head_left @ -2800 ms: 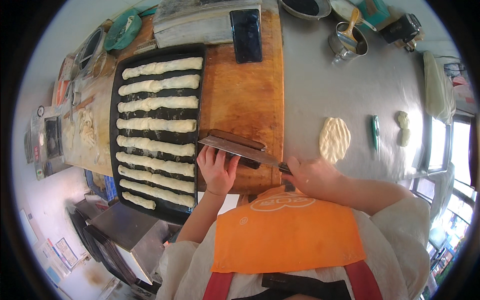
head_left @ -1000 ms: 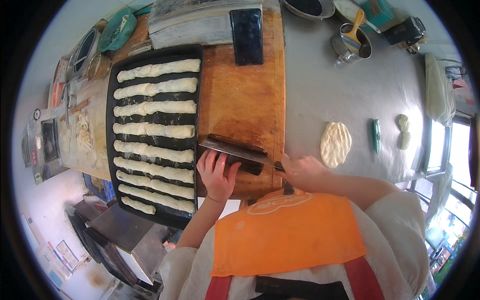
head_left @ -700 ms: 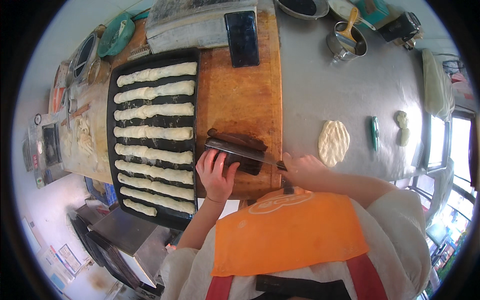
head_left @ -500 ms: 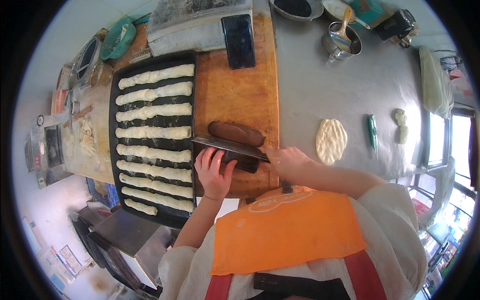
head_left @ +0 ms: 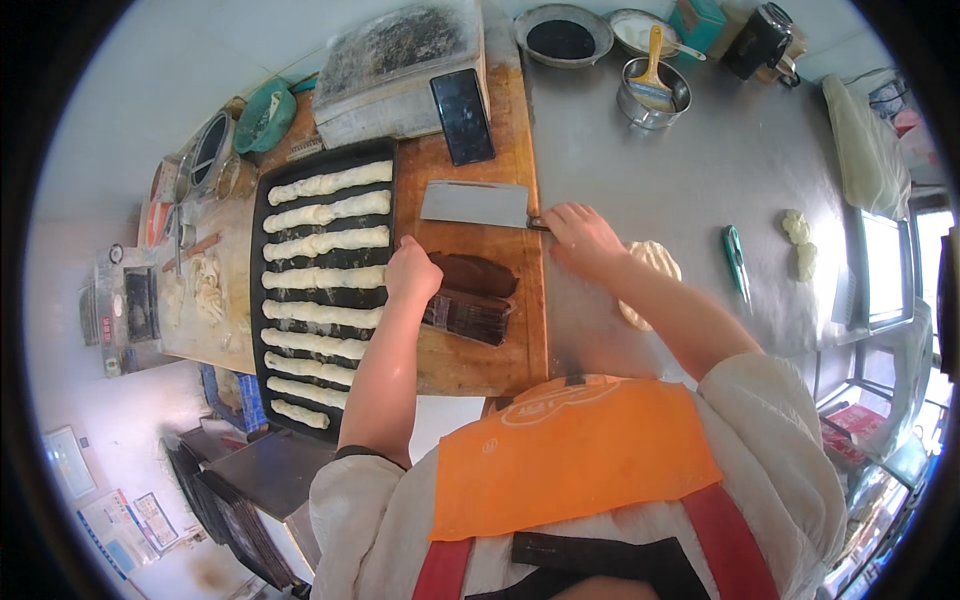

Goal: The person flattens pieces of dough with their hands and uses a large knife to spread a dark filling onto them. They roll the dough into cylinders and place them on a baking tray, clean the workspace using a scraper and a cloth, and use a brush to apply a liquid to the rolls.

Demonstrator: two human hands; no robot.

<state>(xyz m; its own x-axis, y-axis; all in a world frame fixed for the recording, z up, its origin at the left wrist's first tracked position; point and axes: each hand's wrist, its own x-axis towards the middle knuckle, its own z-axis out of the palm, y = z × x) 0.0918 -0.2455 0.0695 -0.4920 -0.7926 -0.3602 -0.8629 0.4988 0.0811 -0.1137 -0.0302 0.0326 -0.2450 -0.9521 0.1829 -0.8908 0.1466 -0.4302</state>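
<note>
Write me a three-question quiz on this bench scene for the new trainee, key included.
1. Which of the person's hands is at the handle of the cleaver?
2. True or false: the brush stands in the green bowl.
3. Which roll on the black tray is the shortest?
a) the one farthest from the person
b) one in the middle
c) the one nearest the person

Key:
1. The right hand.
2. False; it stands in the metal pot.
3. c
</note>
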